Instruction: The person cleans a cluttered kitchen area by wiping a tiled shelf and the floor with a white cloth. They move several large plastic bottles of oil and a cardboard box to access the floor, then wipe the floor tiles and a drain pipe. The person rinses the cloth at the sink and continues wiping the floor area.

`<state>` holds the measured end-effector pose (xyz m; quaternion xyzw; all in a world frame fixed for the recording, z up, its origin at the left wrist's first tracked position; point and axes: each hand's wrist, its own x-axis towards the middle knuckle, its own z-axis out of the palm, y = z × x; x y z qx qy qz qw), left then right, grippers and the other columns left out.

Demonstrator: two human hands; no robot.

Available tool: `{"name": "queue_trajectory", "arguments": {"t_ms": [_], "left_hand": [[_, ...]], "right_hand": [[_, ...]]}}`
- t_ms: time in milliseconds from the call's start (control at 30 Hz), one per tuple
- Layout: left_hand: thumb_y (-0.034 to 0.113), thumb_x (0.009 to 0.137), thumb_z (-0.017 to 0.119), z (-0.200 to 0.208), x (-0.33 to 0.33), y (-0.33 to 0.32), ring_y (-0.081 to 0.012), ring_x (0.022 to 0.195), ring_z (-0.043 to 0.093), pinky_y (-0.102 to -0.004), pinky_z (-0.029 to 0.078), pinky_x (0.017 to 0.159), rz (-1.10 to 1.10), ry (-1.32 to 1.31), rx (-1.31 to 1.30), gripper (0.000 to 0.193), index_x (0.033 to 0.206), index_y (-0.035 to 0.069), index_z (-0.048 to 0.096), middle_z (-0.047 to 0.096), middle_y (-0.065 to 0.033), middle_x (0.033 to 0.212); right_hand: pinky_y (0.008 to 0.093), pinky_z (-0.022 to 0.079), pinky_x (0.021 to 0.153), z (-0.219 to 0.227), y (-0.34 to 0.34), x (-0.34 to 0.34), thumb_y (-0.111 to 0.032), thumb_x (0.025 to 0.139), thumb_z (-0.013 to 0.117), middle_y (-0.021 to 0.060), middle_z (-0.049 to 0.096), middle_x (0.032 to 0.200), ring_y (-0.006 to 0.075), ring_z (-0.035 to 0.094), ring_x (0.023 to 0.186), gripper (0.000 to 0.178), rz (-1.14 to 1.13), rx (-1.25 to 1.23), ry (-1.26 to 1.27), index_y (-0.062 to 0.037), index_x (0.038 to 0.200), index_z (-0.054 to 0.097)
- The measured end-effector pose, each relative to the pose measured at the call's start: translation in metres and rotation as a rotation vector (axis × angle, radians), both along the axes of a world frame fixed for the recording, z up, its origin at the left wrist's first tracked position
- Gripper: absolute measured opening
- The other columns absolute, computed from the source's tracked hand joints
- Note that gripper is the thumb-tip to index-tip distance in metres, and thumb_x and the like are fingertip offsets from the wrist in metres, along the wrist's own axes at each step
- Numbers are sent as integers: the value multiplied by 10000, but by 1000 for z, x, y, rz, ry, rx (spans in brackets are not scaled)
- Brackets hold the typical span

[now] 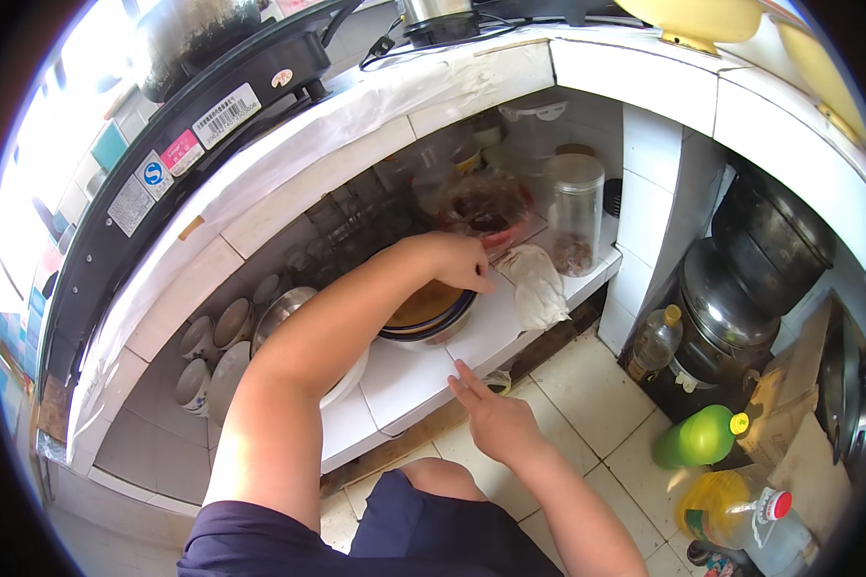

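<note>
From where I stand, the left hand [452, 262] is at the right rim of a blue-rimmed bowl [441, 333], mid-frame on the low tiled shelf [394, 392]. Its fingers curl downward; with the hand's back toward me, I can't fairly tell whether they pinch the rim or merely hover. The right hand [503, 423], just below centre, has two fingers extended close together near the shelf's edge, gripping nothing I can see.

I'd judge the step as reaching in at the bowl; handling it would call for a secure, level hold. The bowl opens upward and, being round, has no long axis. A crumpled white bag [539, 288] slants toward the lower right beside it.
</note>
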<state>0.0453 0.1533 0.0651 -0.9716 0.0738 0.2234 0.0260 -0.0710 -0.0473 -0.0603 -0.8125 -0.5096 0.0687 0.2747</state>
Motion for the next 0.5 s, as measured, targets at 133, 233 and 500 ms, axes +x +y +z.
{"name": "queue_trajectory", "arguments": {"t_ms": [133,233,500], "left_hand": [[461,806,576,1,-15,-2,-283,1168,461,-357,379,963,-48,-107,-27,465,1064,78,631,501,-110,1261],[457,818,554,1,-21,-17,-316,1202,426,-381,352,993,-155,-254,90,458,1070,83,634,456,-139,1306],[445,854,505,-75,8,-100,-366,1340,233,-410,239,1076,241,-292,133,741,1313,-109,327,248,-265,1423]], "right_hand": [[386,517,718,6,-15,7,-11,750,493,56,331,1434,264,640,866,528,-49,124,1,-89,1272,470],[398,515,731,12,-28,8,-24,751,513,68,389,1392,278,637,869,486,-95,157,47,-93,1231,502],[388,495,796,2,-53,20,-80,797,527,90,615,1088,305,613,906,323,-381,317,179,-109,1112,590]]}}
